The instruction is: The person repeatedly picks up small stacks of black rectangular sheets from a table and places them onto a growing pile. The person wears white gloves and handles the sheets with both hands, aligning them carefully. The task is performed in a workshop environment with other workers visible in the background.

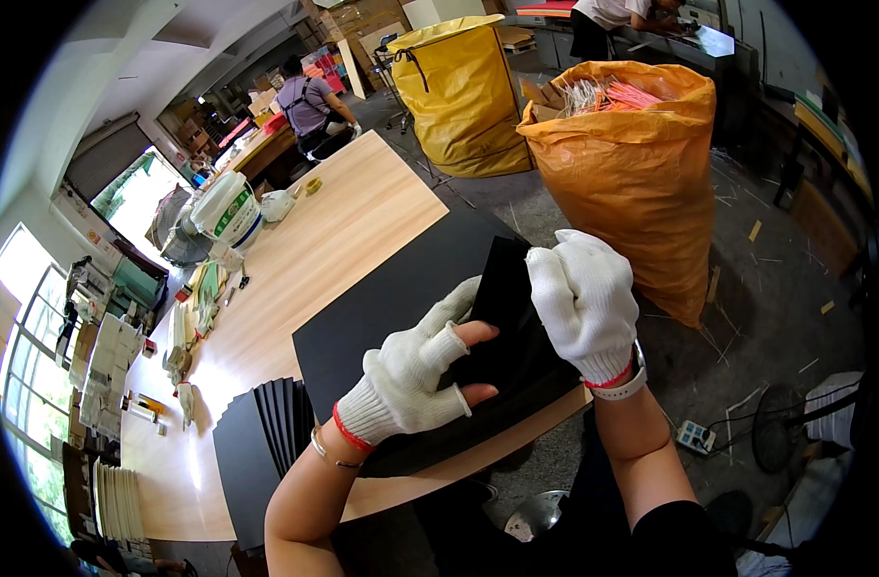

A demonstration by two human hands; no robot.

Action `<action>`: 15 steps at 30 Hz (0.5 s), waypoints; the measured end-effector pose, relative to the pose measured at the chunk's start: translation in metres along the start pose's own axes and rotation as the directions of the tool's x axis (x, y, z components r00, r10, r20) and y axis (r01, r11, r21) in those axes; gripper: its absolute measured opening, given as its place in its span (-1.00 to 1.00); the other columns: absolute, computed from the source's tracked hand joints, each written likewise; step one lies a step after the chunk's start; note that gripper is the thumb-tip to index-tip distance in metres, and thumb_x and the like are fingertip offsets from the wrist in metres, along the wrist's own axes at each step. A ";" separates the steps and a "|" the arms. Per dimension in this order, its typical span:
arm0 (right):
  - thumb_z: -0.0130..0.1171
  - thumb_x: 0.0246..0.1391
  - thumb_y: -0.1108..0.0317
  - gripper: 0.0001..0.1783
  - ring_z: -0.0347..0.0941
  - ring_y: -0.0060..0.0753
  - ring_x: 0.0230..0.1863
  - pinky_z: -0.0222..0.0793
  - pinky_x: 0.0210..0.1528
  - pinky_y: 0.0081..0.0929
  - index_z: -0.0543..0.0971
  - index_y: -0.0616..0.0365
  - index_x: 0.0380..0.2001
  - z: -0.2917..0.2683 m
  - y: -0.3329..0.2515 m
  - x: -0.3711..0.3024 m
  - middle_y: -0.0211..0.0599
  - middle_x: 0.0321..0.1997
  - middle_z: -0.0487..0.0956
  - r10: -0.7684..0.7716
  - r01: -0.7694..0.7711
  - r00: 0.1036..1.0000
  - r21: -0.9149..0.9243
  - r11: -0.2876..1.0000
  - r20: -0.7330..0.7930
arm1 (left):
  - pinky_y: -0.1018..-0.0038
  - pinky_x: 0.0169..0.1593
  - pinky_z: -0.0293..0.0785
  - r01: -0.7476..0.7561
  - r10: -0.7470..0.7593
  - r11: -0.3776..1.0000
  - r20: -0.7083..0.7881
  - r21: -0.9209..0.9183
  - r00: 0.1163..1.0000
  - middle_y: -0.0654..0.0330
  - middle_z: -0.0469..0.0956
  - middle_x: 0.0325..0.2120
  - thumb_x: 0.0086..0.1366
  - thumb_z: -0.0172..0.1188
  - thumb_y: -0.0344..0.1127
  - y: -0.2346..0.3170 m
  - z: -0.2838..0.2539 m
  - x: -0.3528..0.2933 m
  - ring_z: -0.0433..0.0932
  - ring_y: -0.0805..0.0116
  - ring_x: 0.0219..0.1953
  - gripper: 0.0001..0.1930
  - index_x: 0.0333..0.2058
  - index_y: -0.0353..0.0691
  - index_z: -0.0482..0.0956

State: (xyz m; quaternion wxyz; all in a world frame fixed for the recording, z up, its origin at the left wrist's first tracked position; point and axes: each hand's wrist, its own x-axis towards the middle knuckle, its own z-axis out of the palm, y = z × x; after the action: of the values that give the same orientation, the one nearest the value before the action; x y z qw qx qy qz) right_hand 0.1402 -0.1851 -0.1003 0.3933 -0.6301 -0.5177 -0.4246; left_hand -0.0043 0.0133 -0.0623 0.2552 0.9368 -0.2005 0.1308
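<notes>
A black sheet-like piece point(497, 284) stands tilted up over a large flat black board point(382, 308) at the table's near right edge. My left hand point(411, 370), in a white knit glove with bare fingertips showing, holds the piece from its left side. Part of that hand's fingers goes behind the piece. My right hand point(584, 303), also in a white glove, is closed in a fist at the piece's right edge. What its fingers grip is hidden. A fanned stack of black boards point(262, 423) lies left of my left forearm.
The wooden table point(334, 216) carries a white bucket point(228, 210), a yellow tape roll point(313, 186) and scissors point(243, 282). Beyond it stand an orange sack point(622, 183) of scraps and a yellow sack point(459, 106). Two other people work farther off. A power strip point(695, 437) lies on the floor.
</notes>
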 end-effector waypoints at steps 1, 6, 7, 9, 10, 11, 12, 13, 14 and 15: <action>0.19 0.17 0.60 -0.81 0.48 -0.06 -0.55 0.64 -0.08 0.07 0.58 0.34 -0.13 0.000 0.000 0.000 -0.19 -0.53 0.48 -0.015 0.015 1.000 -0.019 1.000 -0.001 | 0.23 0.01 0.70 -0.010 0.010 1.000 -0.004 -0.005 1.000 -0.26 0.35 0.36 0.13 0.58 -0.21 -0.002 0.000 0.000 0.70 -0.18 0.00 -0.43 0.09 -0.13 0.55; 0.19 0.18 0.59 -0.82 0.45 -0.09 -0.56 0.64 -0.08 0.08 0.57 0.34 -0.13 0.001 0.000 0.000 -0.20 -0.53 0.46 -0.042 0.041 0.999 -0.011 0.999 -0.014 | 0.23 0.06 0.70 -0.002 0.002 1.000 0.003 -0.018 1.000 -0.28 0.33 0.38 0.15 0.53 -0.30 0.000 -0.002 -0.001 0.67 -0.18 0.09 -0.42 0.14 -0.13 0.54; 0.19 0.19 0.59 -0.83 0.44 -0.09 -0.56 0.64 -0.08 0.08 0.57 0.34 -0.14 0.000 -0.001 0.001 -0.20 -0.53 0.45 -0.044 0.044 0.999 -0.010 0.999 -0.005 | 0.23 0.06 0.69 -0.010 0.010 0.999 0.000 -0.037 1.000 -0.27 0.33 0.38 0.17 0.50 -0.34 0.000 -0.001 0.000 0.66 -0.18 0.10 -0.43 0.16 -0.12 0.54; 0.28 0.08 0.58 -0.81 0.39 -0.17 -0.60 0.51 -0.32 -0.12 0.59 0.33 -0.19 -0.005 0.000 0.007 -0.29 -0.59 0.39 -0.110 0.110 0.994 -0.032 0.993 0.008 | 0.24 0.06 0.69 -0.033 0.033 0.999 -0.022 -0.023 0.999 -0.24 0.35 0.37 0.18 0.42 -0.42 0.001 0.000 0.000 0.64 -0.17 0.13 -0.42 0.20 -0.10 0.53; 0.32 0.03 0.57 -0.79 0.36 -0.21 -0.63 0.45 -0.44 -0.21 0.60 0.33 -0.22 -0.006 0.000 0.009 -0.33 -0.62 0.36 -0.143 0.143 0.990 -0.043 0.989 0.014 | 0.25 0.06 0.69 -0.049 0.049 0.999 -0.041 0.008 0.998 -0.23 0.36 0.37 0.18 0.37 -0.47 0.003 0.000 0.000 0.64 -0.16 0.14 -0.41 0.22 -0.09 0.52; 0.28 0.09 0.57 -0.87 0.38 -0.16 -0.61 0.51 -0.30 -0.12 0.60 0.32 -0.26 -0.006 -0.001 0.008 -0.29 -0.61 0.37 -0.071 0.071 0.997 0.009 0.997 -0.003 | 0.26 0.06 0.69 -0.065 0.068 0.997 -0.056 0.041 0.996 -0.21 0.38 0.36 0.18 0.32 -0.51 0.006 0.001 -0.001 0.63 -0.15 0.15 -0.39 0.24 -0.08 0.52; 0.23 0.15 0.57 -0.95 0.40 -0.10 -0.60 0.56 -0.17 -0.03 0.60 0.31 -0.31 -0.004 -0.002 0.006 -0.24 -0.60 0.39 0.002 -0.001 1.000 0.063 0.998 -0.017 | 0.28 0.08 0.68 -0.063 0.066 0.997 -0.083 0.042 0.994 -0.17 0.42 0.34 0.16 0.24 -0.56 0.006 0.004 -0.003 0.63 -0.14 0.15 -0.35 0.27 -0.08 0.50; 0.18 0.21 0.57 -0.95 0.42 -0.05 -0.58 0.62 -0.04 0.07 0.60 0.31 -0.35 -0.003 -0.004 0.005 -0.20 -0.59 0.40 0.076 -0.072 0.997 0.117 0.991 -0.027 | 0.27 0.09 0.67 -0.050 0.054 0.996 -0.042 0.075 0.998 -0.17 0.42 0.34 0.17 0.24 -0.55 0.008 0.003 -0.002 0.62 -0.14 0.15 -0.38 0.26 -0.10 0.51; 0.18 0.21 0.57 -0.93 0.42 -0.05 -0.58 0.62 -0.04 0.06 0.60 0.31 -0.38 -0.002 -0.004 0.004 -0.20 -0.61 0.40 0.108 -0.103 0.994 0.127 0.986 -0.033 | 0.27 0.10 0.67 -0.039 0.040 0.993 -0.001 0.109 0.999 -0.18 0.43 0.33 0.17 0.24 -0.55 0.012 0.001 0.000 0.62 -0.15 0.16 -0.40 0.24 -0.13 0.52; 0.17 0.21 0.56 -0.90 0.42 -0.04 -0.59 0.62 -0.03 0.05 0.59 0.31 -0.42 -0.001 -0.004 0.003 -0.20 -0.62 0.39 0.141 -0.135 0.989 0.138 0.981 -0.039 | 0.26 0.10 0.66 -0.030 0.024 0.989 0.041 0.143 0.999 -0.18 0.44 0.32 0.17 0.25 -0.54 0.013 0.000 0.002 0.61 -0.15 0.16 -0.42 0.22 -0.15 0.53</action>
State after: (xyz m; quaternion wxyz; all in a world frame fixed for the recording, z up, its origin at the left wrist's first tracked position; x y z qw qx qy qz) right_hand 0.1365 -0.1847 -0.0969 0.4759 -0.6260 -0.4905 -0.3756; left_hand -0.0084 0.0025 -0.0557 0.1812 0.9523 -0.2083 0.1301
